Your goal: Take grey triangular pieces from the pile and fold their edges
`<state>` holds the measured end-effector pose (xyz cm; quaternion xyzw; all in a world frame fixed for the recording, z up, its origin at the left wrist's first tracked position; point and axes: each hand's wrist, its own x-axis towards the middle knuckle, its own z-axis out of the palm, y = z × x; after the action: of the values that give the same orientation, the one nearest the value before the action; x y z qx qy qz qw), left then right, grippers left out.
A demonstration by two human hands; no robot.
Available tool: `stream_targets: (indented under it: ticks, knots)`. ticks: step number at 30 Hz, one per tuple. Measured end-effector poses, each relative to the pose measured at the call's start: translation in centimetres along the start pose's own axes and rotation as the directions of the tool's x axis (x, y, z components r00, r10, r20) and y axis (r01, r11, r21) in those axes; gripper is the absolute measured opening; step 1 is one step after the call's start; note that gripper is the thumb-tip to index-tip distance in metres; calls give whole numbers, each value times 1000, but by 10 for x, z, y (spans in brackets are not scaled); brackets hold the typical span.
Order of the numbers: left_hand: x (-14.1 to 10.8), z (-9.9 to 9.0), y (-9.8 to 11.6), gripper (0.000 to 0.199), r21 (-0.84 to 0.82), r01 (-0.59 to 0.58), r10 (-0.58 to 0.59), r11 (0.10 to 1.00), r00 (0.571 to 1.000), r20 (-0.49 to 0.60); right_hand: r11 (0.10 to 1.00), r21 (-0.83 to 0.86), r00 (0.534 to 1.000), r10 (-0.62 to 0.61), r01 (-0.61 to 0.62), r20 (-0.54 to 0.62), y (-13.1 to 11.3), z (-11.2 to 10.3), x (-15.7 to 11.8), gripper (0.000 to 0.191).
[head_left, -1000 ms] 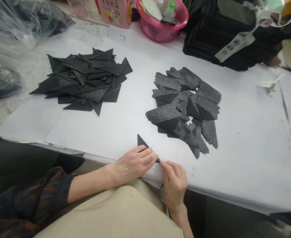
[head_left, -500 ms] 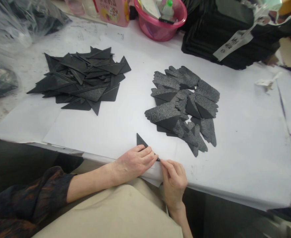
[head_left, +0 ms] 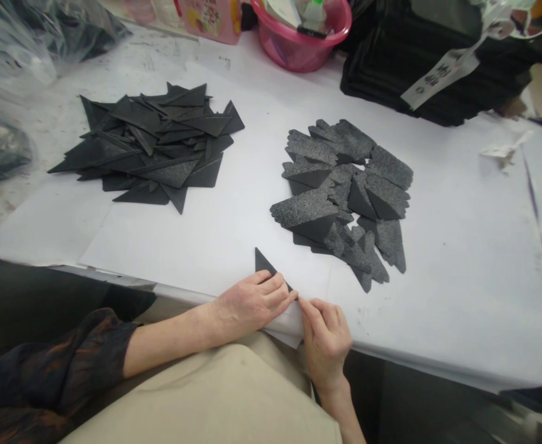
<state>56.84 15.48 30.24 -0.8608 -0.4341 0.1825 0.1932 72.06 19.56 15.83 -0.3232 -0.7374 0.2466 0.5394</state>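
At the table's near edge, a thin black triangular piece lies partly covered by my left hand. The fingers of that hand are bent over it and press it against the table. My right hand is closed, thumb and forefinger pinched at the triangle's near right corner; the fingers hide the corner itself. Beyond my right hand lies a spread of dark pieces, each with a speckled grey, jagged-edged strip beside a smooth black triangle. To the left is a heap of black triangles.
White paper covers the table. At the back stand a pink basin with small items, a pink container and a tall black stack with a white label strip. Clear plastic bags lie at the left.
The view has shifted slightly. Both hands stay at the same triangle, with the left fingertips and the right pinch still close together at its near right corner.
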Motion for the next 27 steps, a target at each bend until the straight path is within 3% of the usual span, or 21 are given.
stream_targets:
  ticks: [14, 27]
  knots:
    - [-1, 1, 2, 38, 39, -8, 7, 999, 1000, 27, 998, 57, 999, 17, -14, -51, 5, 4, -9, 31]
    - [-1, 1, 2, 37, 14, -3, 3, 1000, 1000, 17, 1000, 4, 1000, 24, -24, 4, 3, 0, -11, 34]
